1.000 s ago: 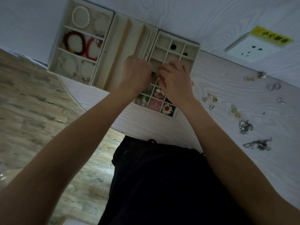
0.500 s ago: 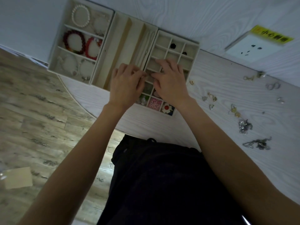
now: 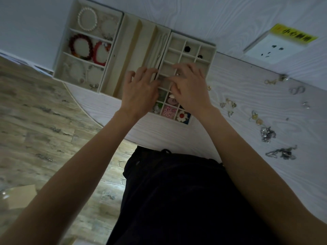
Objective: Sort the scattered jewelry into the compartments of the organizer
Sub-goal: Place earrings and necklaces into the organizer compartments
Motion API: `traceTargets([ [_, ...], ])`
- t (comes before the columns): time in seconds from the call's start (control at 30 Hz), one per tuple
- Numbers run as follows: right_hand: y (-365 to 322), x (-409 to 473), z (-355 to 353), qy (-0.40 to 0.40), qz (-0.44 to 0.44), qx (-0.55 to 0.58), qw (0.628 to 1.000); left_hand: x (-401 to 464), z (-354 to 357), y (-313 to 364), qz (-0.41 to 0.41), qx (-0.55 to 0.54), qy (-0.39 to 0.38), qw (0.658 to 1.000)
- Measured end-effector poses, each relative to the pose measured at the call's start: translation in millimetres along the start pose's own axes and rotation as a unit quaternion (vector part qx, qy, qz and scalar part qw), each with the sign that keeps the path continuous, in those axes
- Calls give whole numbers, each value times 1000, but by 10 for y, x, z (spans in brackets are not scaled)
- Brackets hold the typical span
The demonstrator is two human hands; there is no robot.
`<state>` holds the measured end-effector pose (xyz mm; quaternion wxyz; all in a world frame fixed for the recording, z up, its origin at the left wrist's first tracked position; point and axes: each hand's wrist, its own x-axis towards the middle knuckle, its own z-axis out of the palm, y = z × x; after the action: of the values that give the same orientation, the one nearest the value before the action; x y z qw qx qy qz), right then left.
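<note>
Both hands over the grid tray [image 3: 211, 55], centre frame: left hand [image 3: 139, 92] spread flat, steadying; right hand [image 3: 190, 89] fingers loosely curled, grip contents hidden. Release the piece low, inside one cell.

wall socket [image 3: 276, 50], yellow label [image 3: 292, 34], wooden floor [image 3: 35, 121]

**Lighting / image quality**

Dim, cool, underexposed frame. Bench [image 3: 265, 156] top brightest; dark clothing [image 3: 177, 200] lacks detail. Hands slightly motion-blurred. Wide-angle bowing at edges; forearms stretched at the corners. Yellow label [image 3: 292, 34] text smeared.
</note>
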<state>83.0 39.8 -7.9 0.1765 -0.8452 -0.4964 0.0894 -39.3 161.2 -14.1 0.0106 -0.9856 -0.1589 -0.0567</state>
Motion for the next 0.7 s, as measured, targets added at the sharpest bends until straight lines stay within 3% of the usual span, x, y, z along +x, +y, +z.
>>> traceTargets([
  [0.1,201,-271,-204,103,66,88,989,-32,-6,78,-23,-38,11,999],
  [0.17,395,-561,-277,116,140,108,977,-36,-11,125,-14,-47,16,999],
  [0.27,611,-927,-244,71,216,87,970,5,2,145,8,-6,-18,1000],
  [0.4,614,-1048,-175,4,203,85,975,46,-10,175,22,82,-63,994],
  [0.53,476,-936,-149,-13,169,52,984,50,-38,224,17,79,-65,995],
  [0.7,420,-781,-134,-37,212,43,976,30,-8,249,0,40,-60,997],
])
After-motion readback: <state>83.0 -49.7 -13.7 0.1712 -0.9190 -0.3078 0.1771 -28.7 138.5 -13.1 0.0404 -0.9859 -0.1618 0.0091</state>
